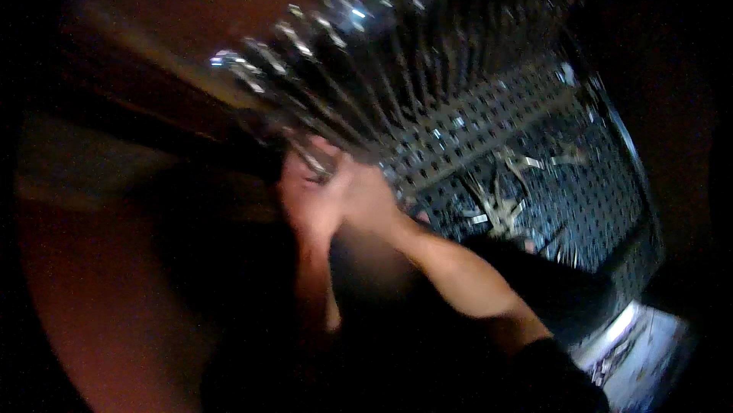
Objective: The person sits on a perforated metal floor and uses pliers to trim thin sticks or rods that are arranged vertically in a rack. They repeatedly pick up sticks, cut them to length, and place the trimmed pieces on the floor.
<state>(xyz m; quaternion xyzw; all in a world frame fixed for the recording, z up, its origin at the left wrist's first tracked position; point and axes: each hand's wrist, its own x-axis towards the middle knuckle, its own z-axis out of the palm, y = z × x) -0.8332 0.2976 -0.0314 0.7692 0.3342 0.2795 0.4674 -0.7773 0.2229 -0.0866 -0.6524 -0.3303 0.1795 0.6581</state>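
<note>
My left hand point(305, 199) and my right hand point(363, 188) are together near the middle, partly overlapping and blurred. A slim metal instrument point(311, 159) shows at the fingers, and my left hand appears closed round it. The right hand's fingers are curled against the left, and what they hold is hidden. Just beyond the hands, a long row of shiny metal instruments point(328, 96) stands side by side, their bright ends fanned upward to the left and back. They rise along the side of a perforated metal tray point(611, 214).
Several loose metal instruments point(500, 214) lie in the tray, right of my hands. A white and bluish sheet-like thing point(645, 359) is at the lower right. A brown surface point(175, 1) spans the upper left. Much of the surroundings is dark.
</note>
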